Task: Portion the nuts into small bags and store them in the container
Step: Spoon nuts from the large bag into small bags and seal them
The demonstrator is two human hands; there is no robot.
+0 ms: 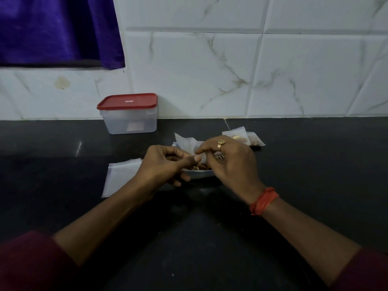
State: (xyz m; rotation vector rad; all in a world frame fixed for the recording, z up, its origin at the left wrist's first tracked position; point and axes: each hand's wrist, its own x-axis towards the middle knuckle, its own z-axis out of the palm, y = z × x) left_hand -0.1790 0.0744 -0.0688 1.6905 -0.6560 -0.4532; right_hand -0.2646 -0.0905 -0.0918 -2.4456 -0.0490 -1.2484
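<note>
Black stone counter point(294, 185), white marble-veined tile wall point(294, 70) behind it. Landmark: shallow white dish point(198, 175) at the middle of the counter, brown nuts point(199, 167) showing in it between the hands.

Left hand point(165, 164): over the dish's left rim, fingers curled in, thumb stretched right and pressed to the lower edge of a small bag point(188, 143). Grasping.

Right hand point(228, 162): over the dish's right half, covering most of it. Forefinger tip meets the same bag edge just above the left thumb and pinches it; the remaining fingers curl down over the nuts. Gold ring point(220, 142) on one finger, red thread band point(263, 201) round the wrist. Whether that hand also holds any nuts cannot be told.

Small bag: translucent white, held above the dish's far side, standing up behind the fingers, top crumpled. Contents not visible.

Left of the dish, touching the left hand's outer side in view: flat stack of empty bags point(119, 177), lying on the counter.

Behind and right of the dish: two filled bags point(241, 135), side by side on the counter, pale nuts in one, darker in the other.

Behind and left of the dish, against the wall: clear plastic container point(130, 122), red lid point(127, 100) on.

Far upper left of the dish: purple curtain point(58, 30). Dark red sleeves at both lower corners of the view.
</note>
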